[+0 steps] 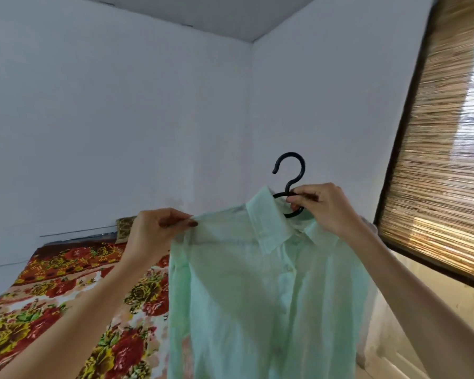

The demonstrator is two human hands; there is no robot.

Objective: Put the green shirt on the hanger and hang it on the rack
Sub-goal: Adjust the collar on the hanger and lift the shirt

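The sheer green shirt (pixel 257 283) looks light and limp; left hand (pixel 153 231) pinches its shoulder, right hand (pixel 320 206) grips the black hanger (pixel 290 181) neck.

I count one green shirt (pixel 257 296), one black hanger (pixel 288 187), one bed (pixel 52 283), one blind (pixel 435 160), and two grips: left grip (pixel 159 228), right grip (pixel 323 206).

Right hand (pixel 322 207) grips black hanger (pixel 290 187) neck at collar; left hand (pixel 159 231) pinches green shirt (pixel 257 291) shoulder. Shirt hangs over floral bed (pixel 66 291). Bamboo blind (pixel 443 160) right.
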